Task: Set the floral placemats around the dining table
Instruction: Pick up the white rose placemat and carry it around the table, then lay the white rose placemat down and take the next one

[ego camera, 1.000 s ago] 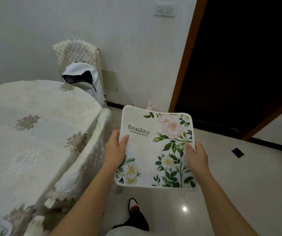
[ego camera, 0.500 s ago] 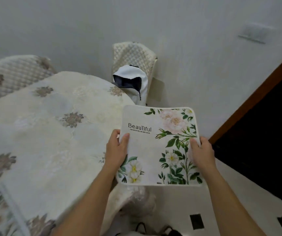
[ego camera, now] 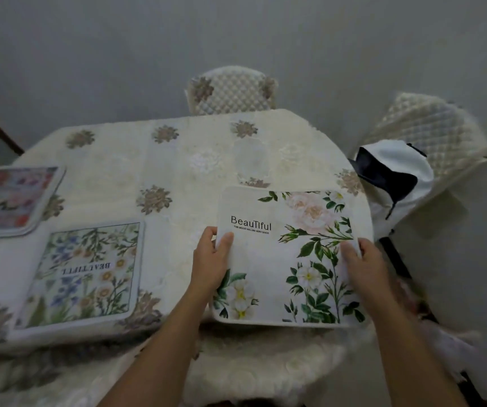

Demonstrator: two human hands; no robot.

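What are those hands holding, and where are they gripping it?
A white floral placemat, held by its two side edges: the left hand on its left edge, the right hand on its right edge, thumbs on top.

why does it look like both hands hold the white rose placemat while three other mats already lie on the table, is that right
Not quite: the head view shows two other mats on the table, the blue floral mat and pink floral mat. Both hands, left hand and right hand, do hold the white rose placemat.
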